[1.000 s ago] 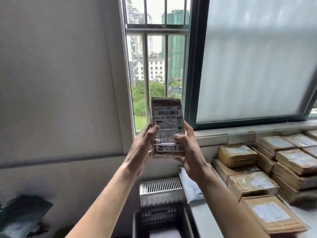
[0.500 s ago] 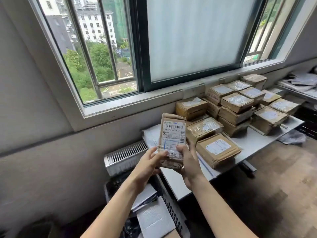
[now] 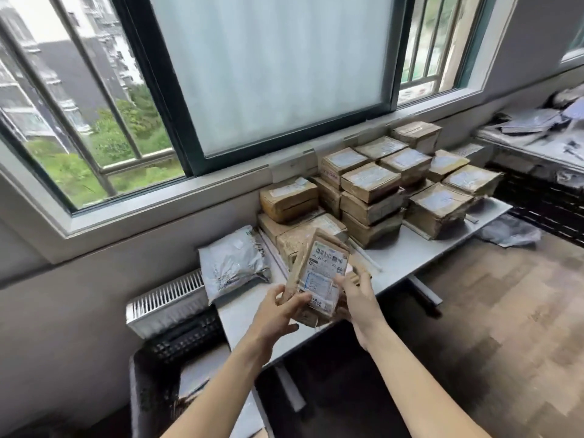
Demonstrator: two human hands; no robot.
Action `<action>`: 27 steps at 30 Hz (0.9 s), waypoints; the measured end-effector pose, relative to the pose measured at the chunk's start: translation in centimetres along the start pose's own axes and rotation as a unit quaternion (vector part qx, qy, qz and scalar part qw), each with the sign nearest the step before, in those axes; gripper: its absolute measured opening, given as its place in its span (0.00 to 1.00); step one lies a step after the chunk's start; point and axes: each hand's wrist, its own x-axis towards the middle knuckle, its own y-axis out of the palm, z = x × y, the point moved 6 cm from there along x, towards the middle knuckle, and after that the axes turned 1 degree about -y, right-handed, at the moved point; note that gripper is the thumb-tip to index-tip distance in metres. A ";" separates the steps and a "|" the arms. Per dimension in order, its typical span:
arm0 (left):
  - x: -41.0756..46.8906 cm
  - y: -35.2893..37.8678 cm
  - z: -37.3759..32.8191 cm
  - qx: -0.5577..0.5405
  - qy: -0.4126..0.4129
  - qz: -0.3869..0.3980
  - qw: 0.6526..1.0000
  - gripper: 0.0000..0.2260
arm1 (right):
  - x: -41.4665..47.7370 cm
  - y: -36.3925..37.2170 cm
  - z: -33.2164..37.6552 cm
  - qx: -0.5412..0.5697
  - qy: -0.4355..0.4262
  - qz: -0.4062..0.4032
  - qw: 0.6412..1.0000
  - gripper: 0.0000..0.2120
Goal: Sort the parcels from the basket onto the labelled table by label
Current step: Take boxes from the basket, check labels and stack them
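Note:
I hold a brown cardboard parcel (image 3: 322,276) with a white barcode label facing me, tilted, above the near edge of the white table (image 3: 410,257). My left hand (image 3: 278,314) grips its lower left corner, thumb on the label. My right hand (image 3: 357,295) grips its right edge. A dark basket (image 3: 151,390) stands on the floor at the lower left, with pale parcels inside, partly hidden by my left arm. Several brown parcels (image 3: 369,181) are stacked on the table under the window.
A grey plastic mailer bag (image 3: 234,260) lies at the table's left end. A white radiator (image 3: 167,301) sits against the wall behind the basket. Another grey bag (image 3: 508,230) lies on the wooden floor right of the table. A second table (image 3: 537,143) with grey bags is far right.
The parcel came down from in front of the window to just above the table's near edge and tilted right. My view swung down and right, showing more of the table and floor.

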 end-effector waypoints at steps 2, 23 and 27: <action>0.5 1.2 -0.2 0.018 0.006 -0.024 1.000 0.44 | 1.2 -2.7 1.2 -0.036 -0.010 -0.009 0.999 0.34; 20.4 1.5 -5.0 0.189 0.073 -0.131 0.971 0.49 | 20.5 -4.7 3.6 -0.201 0.036 0.057 0.977 0.32; 29.4 -1.1 -2.0 0.110 0.058 -0.146 0.981 0.46 | 26.9 -2.3 4.0 -0.201 0.061 0.059 0.976 0.34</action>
